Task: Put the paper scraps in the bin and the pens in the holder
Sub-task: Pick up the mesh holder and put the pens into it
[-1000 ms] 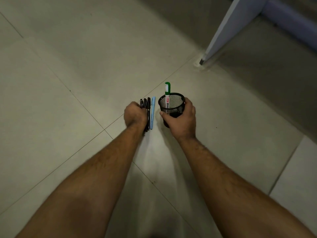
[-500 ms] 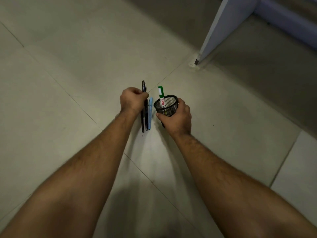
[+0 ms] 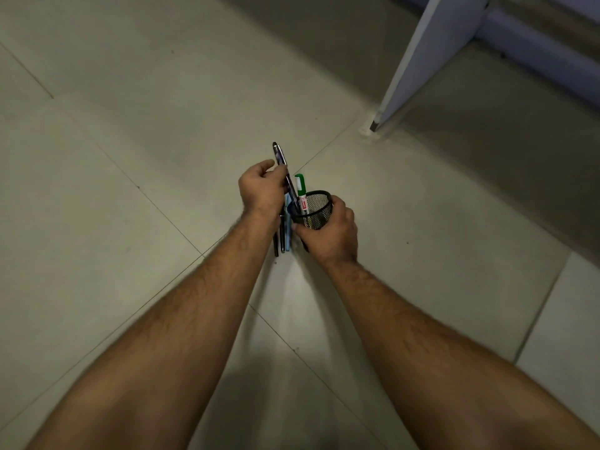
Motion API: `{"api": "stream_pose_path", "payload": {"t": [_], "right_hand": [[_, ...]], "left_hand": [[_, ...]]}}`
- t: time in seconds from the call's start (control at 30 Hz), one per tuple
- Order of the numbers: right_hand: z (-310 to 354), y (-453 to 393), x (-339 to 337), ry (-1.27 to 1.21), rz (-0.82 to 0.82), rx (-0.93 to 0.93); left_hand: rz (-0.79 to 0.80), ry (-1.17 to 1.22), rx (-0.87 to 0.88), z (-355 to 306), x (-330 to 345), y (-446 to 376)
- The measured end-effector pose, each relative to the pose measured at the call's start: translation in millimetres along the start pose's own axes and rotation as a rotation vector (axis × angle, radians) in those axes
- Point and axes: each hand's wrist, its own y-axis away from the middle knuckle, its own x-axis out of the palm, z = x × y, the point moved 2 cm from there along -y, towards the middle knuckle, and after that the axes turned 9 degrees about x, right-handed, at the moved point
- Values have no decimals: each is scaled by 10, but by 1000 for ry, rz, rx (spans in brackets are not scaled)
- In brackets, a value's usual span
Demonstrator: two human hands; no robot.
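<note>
My right hand [image 3: 328, 233] grips a black mesh pen holder [image 3: 317, 206], tilted toward the left. A green-capped marker [image 3: 301, 190] stands in it. My left hand [image 3: 261, 190] is shut on a dark pen [image 3: 285, 170], whose lower tip reaches the holder's rim. On the floor between my hands lie a light blue pen [image 3: 287, 228] and two dark pens [image 3: 278, 237], partly hidden by my left wrist. No paper scraps or bin are in view.
The floor is pale tile with diagonal grout lines [image 3: 156, 203]. A light grey furniture leg [image 3: 418, 63] stands at the upper right, with a darker shadowed strip behind it.
My left hand has lifted one dark pen off the floor and carried it right to the holder's rim. My right hand has tilted the holder toward it.
</note>
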Motion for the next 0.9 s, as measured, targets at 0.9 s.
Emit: {"api": "stream_pose_path", "payload": {"t": [0.9], "right_hand": [[-16,3,-91,-84,-77,22]], "left_hand": [[108,-985,4,493,-340,66]]}}
